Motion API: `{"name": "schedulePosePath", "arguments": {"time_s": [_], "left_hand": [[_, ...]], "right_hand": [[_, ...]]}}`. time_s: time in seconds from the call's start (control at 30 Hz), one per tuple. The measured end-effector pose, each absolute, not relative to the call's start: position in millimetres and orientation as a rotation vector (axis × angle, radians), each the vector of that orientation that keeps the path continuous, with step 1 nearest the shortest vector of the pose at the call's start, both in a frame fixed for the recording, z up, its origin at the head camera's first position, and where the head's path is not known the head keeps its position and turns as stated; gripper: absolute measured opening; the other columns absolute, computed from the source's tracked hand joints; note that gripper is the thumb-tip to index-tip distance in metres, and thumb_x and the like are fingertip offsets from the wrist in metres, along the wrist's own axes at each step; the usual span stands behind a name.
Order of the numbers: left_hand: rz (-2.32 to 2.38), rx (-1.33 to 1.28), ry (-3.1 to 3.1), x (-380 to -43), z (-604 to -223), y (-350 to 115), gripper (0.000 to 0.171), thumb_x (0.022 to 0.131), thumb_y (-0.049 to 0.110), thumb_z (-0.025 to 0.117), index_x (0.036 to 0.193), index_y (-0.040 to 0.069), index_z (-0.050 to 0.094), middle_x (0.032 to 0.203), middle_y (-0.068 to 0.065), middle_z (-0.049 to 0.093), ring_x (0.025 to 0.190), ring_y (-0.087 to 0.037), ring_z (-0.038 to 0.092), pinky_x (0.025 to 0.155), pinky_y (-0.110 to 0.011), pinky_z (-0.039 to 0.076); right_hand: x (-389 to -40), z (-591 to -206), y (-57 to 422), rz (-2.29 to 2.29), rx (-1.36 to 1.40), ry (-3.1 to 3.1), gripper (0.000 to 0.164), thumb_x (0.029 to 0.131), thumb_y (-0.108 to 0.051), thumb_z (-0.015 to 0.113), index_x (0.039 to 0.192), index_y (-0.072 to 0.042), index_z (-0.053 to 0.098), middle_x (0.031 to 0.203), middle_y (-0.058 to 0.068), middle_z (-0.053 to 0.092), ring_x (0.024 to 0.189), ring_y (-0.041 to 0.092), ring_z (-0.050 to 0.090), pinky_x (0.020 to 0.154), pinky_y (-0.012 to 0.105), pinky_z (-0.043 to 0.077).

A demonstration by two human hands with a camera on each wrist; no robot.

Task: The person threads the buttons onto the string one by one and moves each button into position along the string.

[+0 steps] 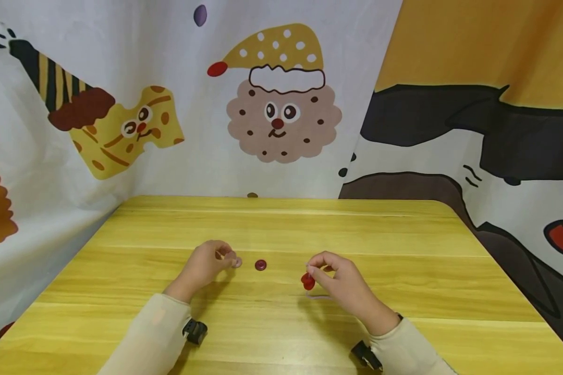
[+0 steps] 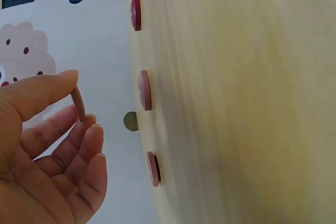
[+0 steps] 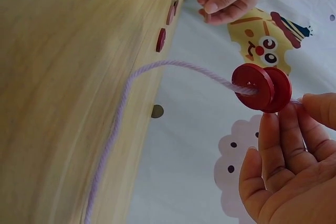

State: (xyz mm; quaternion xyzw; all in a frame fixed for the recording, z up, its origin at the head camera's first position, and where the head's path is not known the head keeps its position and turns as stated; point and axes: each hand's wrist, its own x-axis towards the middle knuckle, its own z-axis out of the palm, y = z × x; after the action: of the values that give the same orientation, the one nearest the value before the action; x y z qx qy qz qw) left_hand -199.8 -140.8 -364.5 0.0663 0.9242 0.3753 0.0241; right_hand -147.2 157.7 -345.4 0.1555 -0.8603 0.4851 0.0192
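Observation:
My left hand pinches a pinkish button between thumb and fingers, seen edge-on in the left wrist view. Below it on the table lie a dark red button and two pinker ones, one of them the middle pink button. My right hand pinches a lilac cord close to two red buttons threaded on it. These hang together below the fingertips, and the cord's long end trails down to the tabletop.
The wooden table runs back to a printed curtain with cartoon figures. Black wrist straps show at both sleeves.

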Motion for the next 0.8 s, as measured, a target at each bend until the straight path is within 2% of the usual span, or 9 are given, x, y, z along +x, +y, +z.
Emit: {"name": "schedulePosePath", "arguments": {"time_s": [0.37, 0.8], "left_hand": [[1.271, 0.216, 2.825, -195.2, -358.8, -135.9, 0.023, 0.087, 0.017, 0.072, 0.105, 0.005, 0.066, 0.101, -0.006, 0.06, 0.086, -0.021, 0.054, 0.065, -0.032, 0.046], [1.363, 0.296, 2.863, -190.6, -354.9, -118.7, 0.017, 0.088, 0.012, 0.07, 0.103, 0.004, 0.066, 0.103, -0.007, 0.062, 0.092, -0.024, 0.057, 0.069, -0.032, 0.049]], "right_hand": [[-147.2, -346.6, 157.5, 1.512, 0.51, -2.664, 0.006, 0.095, -0.018, 0.062, 0.094, -0.014, 0.067, 0.086, -0.009, 0.068, 0.093, 0.013, 0.061, 0.091, 0.041, 0.045], [-146.7, -346.2, 159.2, 1.525, 0.524, -2.672, 0.009, 0.096, -0.021, 0.061, 0.097, -0.014, 0.067, 0.087, -0.008, 0.07, 0.096, 0.015, 0.061, 0.092, 0.043, 0.045]]}}
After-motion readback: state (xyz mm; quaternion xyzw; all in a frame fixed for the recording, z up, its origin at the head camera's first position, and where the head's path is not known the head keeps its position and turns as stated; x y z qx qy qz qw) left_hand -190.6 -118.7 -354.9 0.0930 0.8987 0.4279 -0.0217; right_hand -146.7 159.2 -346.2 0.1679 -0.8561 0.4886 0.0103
